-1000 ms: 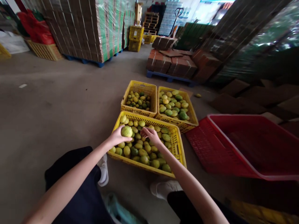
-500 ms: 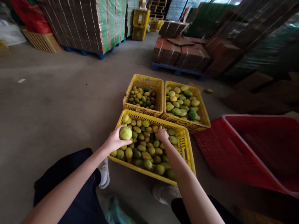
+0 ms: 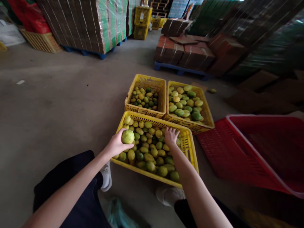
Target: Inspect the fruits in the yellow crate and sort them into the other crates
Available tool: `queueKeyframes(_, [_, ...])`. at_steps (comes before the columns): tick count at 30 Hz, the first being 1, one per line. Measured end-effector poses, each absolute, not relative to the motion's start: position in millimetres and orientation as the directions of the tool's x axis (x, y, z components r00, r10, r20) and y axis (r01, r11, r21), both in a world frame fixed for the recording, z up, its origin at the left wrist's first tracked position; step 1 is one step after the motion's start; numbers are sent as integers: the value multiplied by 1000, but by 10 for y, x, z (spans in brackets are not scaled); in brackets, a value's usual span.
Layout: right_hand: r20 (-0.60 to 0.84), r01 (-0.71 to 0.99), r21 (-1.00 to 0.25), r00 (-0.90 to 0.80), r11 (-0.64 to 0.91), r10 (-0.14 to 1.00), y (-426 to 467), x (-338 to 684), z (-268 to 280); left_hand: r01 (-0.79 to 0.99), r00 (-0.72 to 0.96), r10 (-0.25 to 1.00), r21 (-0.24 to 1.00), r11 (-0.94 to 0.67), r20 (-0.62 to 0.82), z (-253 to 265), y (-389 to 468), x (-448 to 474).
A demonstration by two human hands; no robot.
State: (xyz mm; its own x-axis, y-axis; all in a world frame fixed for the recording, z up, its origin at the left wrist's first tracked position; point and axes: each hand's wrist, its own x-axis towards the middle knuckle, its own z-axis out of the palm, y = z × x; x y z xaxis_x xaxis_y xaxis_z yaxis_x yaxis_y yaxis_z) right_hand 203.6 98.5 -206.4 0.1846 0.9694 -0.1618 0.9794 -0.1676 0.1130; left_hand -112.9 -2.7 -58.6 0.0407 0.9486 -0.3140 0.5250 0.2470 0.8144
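Observation:
Over the left side of the near yellow crate (image 3: 142,172), my left hand (image 3: 116,142) is closed around a large, round yellow-green lemon (image 3: 127,136). My right hand (image 3: 171,136) reaches palm down over the crate's right side, fingers apart above the fruit. No fruit shows in it, though its underside is hidden. Many green and yellow lemons (image 3: 148,157) fill this crate, some slightly larger than others.
Behind stand two more yellow crates of fruit, a left one (image 3: 145,110) and a right one (image 3: 206,109). A red basket (image 3: 220,152) is at the right. Brown cartons (image 3: 185,55) sit on a blue pallet farther back. A teal bag (image 3: 118,215) lies near my feet.
My right hand has moved slightly right, and its fingers have gone from curled to spread. My left hand keeps its hold on the lemon, nearly still.

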Motion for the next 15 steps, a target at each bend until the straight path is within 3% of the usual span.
queueKeyframes(9, [-177, 914, -69, 384, -401, 906, 1004, 2203, -1947, 478, 36, 958, 847, 234, -285, -676, -9, -1120])
queueKeyframes(15, [-283, 727, -410, 472, -551, 835, 934, 2108, -1821, 383, 24, 961, 891, 244, -274, -708, 15, -1030])
